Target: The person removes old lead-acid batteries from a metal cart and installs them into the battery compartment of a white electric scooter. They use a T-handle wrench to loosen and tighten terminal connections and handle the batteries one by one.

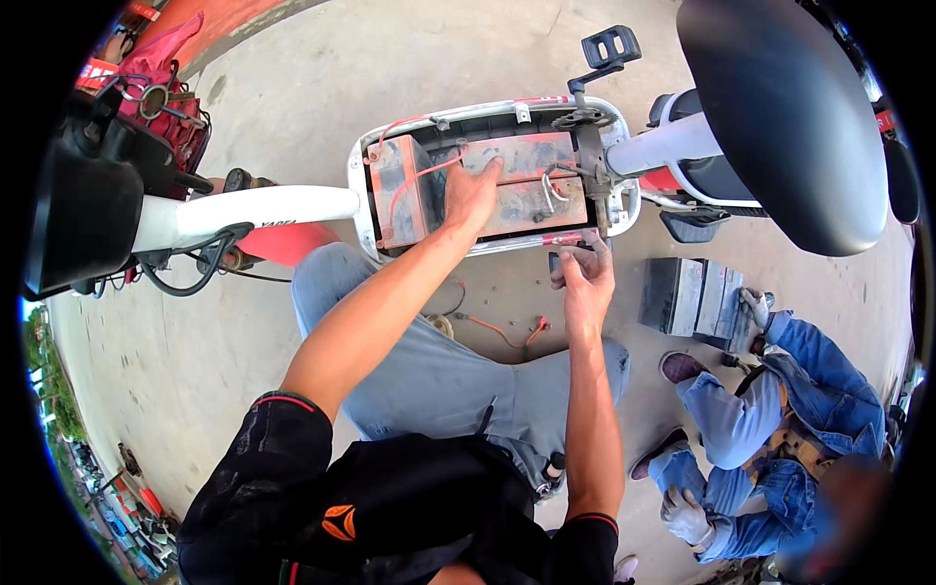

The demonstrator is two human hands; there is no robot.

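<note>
An electric bike's white oval frame [367,219] surrounds several scuffed, reddish-grey batteries [531,203]. Over them reaches my left hand [471,198], its thumb spread flat on a battery top and its other fingertips partly hidden at a gap beside a red wire [421,175]. Just outside the frame's near edge, below the crank axle, my right hand [585,281] has its fingers bent and closed. A small dark piece [554,261] shows at its thumb; I cannot tell what it is. White wire ends [554,195] stick up from the batteries at the right.
A pedal [611,46] juts out at the far side, and a black seat [785,117] overhangs the right. Loose red wire [507,336] lies on the ground by my knees. At the right, a person in denim [829,375] has a gloved hand [757,305] on grey batteries [673,292].
</note>
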